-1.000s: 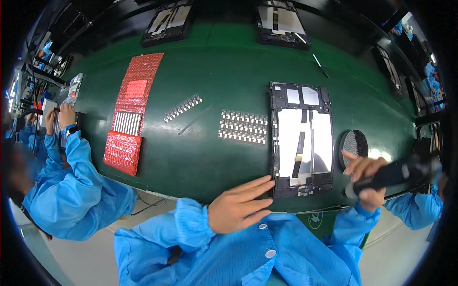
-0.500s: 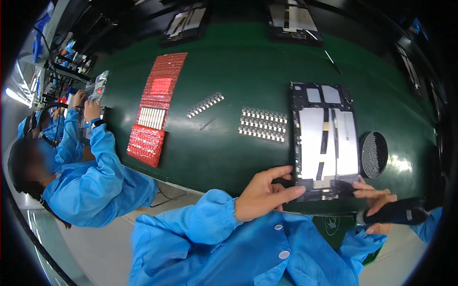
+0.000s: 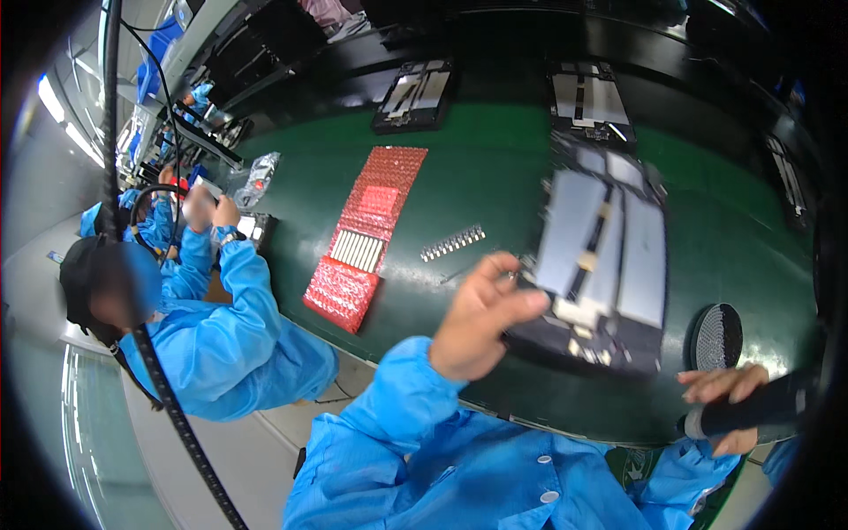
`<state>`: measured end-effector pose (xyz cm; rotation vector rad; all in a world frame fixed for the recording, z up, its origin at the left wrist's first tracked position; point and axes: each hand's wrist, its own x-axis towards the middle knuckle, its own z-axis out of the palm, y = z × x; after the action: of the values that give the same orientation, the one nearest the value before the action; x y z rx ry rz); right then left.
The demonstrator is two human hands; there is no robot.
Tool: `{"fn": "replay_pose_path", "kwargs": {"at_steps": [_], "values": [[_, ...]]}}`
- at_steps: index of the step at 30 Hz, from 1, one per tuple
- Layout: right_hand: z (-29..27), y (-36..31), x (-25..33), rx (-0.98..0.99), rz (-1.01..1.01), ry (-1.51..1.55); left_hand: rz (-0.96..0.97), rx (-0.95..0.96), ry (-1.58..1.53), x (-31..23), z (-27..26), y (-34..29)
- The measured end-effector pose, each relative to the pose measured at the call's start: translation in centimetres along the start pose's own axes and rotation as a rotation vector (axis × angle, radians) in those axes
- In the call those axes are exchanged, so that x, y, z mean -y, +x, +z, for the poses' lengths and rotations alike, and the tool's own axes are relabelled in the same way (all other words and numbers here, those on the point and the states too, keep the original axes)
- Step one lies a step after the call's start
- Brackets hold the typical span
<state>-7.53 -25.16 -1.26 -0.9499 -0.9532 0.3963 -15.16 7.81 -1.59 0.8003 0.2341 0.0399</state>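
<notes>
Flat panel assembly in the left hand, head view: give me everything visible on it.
The flat panel assembly is a dark rectangular frame carrying pale grey, metallic-looking plates split by a dark central strip with small light connectors. It looks blurred, lifted and tilted above the green table. The left hand grips its lower left corner, thumb on top. Nothing else is seen touching it. The right hand, holding a dark cylindrical tool, stays apart near its lower right, beside a round black mesh disc.
</notes>
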Motion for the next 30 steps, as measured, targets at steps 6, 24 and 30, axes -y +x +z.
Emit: {"fn": "replay_pose_path", "kwargs": {"at_steps": [6, 24, 30], "values": [[2.7, 5.1, -2.8, -0.434, 0.331, 0.093, 0.199, -0.201, 0.245, -9.2, -5.1, 9.5], [-1.3, 5.3, -6.2, -0.248, 0.330, 0.319, 0.770, -0.192, 1.828, -9.9, -7.6, 27.8], [-1.0, 5.1, -6.2, -0.250, 0.317, 0.337, 1.000, 0.278, 1.975, -1.9, -0.6, 30.8]]}}
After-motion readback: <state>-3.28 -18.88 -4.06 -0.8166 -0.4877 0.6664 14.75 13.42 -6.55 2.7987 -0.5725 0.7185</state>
